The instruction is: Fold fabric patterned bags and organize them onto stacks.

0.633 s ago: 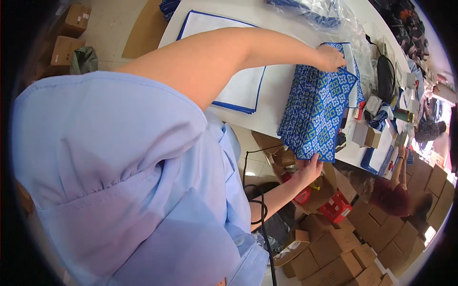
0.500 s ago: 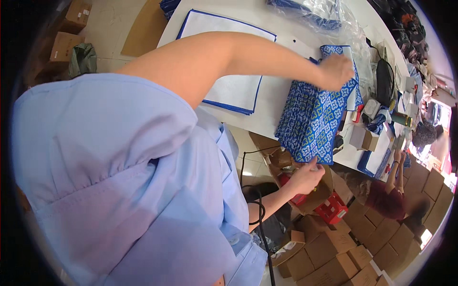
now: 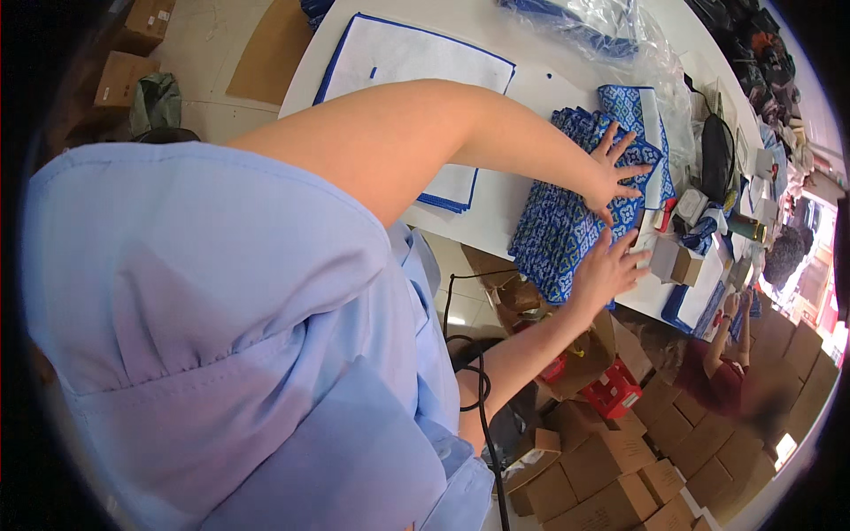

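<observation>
A stack of blue fabric pieces (image 3: 553, 232) with a white and green flower-like pattern lies near the table's edge, its layers fanned out. My left hand (image 3: 613, 175) rests on the top of it, fingers spread wide. Close below, my right hand (image 3: 609, 273) lies over the stack's near part, its fingers stretched out and apart. Neither hand grips anything. Beyond my left hand, a patterned piece with a white strip (image 3: 653, 115) sticks out. White fabric panels with blue edging (image 3: 452, 184) lie to the left, partly hidden behind my left forearm.
Clear plastic wrapping (image 3: 655, 62) sits at the back of the white table (image 3: 491, 208). Small boxes, a black pouch (image 3: 715, 155) and a green can (image 3: 746, 226) clutter the right. Below stand cardboard boxes (image 3: 611, 460) and a red container (image 3: 613, 389). A co-worker (image 3: 722, 372) works at right.
My left hand has opened from a closed shape and come down flat on the fabric. My right hand has moved up from the stack's lower corner and spread its fingers.
</observation>
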The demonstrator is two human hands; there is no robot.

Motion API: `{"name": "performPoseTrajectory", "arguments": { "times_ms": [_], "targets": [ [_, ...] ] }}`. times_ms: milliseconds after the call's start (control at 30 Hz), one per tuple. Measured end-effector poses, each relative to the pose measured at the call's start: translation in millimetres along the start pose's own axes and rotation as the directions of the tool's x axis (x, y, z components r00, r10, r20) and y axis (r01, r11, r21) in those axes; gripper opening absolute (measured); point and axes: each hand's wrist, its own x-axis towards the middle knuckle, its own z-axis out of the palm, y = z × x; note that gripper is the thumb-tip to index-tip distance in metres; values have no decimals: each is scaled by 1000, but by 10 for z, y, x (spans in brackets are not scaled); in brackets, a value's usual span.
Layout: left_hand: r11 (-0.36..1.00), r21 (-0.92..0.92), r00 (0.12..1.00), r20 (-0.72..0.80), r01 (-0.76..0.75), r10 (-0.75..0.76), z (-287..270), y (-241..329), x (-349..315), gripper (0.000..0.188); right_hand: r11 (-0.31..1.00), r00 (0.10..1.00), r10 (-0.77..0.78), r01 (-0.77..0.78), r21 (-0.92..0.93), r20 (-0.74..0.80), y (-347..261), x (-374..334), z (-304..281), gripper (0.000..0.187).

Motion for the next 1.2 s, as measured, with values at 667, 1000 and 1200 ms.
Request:
{"name": "performPoseTrajectory", "arguments": {
  "times_ms": [667,1000,1200],
  "targets": [
    [993,-20,928,-358,-117,102,398,-127,-57,55,954,962,169,-215,211,213,-175,-203,690,63],
    [995,-37,980,-179,-91,83,500,-126,-135,66,954,941,203,-252,161,271,-215,-229,730,65],
    [987,-105,966,-242,-117,89,500,-144,-148,63,969,972,182,-203,139,149,-265,-260,623,61]
  ]
}}
